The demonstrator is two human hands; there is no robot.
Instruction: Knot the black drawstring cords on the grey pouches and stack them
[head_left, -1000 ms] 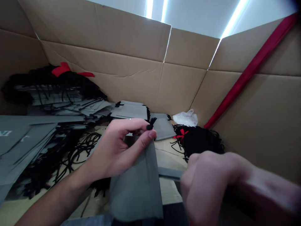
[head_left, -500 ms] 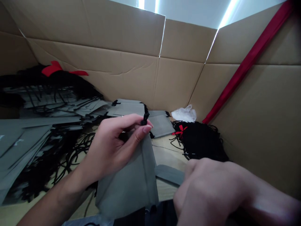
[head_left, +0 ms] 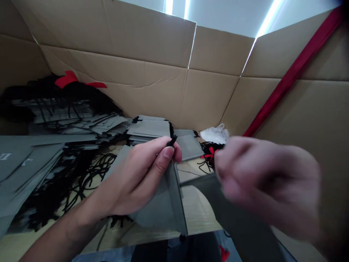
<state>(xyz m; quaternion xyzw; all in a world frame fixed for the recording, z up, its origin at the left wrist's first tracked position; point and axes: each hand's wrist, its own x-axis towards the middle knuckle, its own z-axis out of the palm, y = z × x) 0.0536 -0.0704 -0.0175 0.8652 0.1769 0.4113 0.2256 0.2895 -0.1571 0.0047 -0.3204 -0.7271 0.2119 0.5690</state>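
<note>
My left hand (head_left: 147, 174) is closed in a pinch on a short black cord end (head_left: 172, 141) at the top of a grey paper bag (head_left: 156, 209). The bag hangs below these fingers over the table's front edge. To the right, my right hand (head_left: 261, 182) is raised, curled closed and smeared by motion; what its fingers hold is hidden. A grey panel (head_left: 240, 218) slants down beneath that hand, and I cannot tell whether the hand grips it. Behind the right hand, a bundle of black cords (head_left: 205, 164) tied with red ribbon is partly covered.
Grey bags with black cords (head_left: 24, 163) are heaped at left, a red strip (head_left: 68, 80) on top. More stacked bags (head_left: 149, 127) and a white plastic bag (head_left: 215, 134) lie at the back. Cardboard walls (head_left: 152, 76) enclose the table; a red band (head_left: 289, 76) crosses the right one.
My right hand has risen from the lower right to in front of the cord bundle, and the grey panel beneath has lifted. My left hand keeps its pinch nearly in place.
</note>
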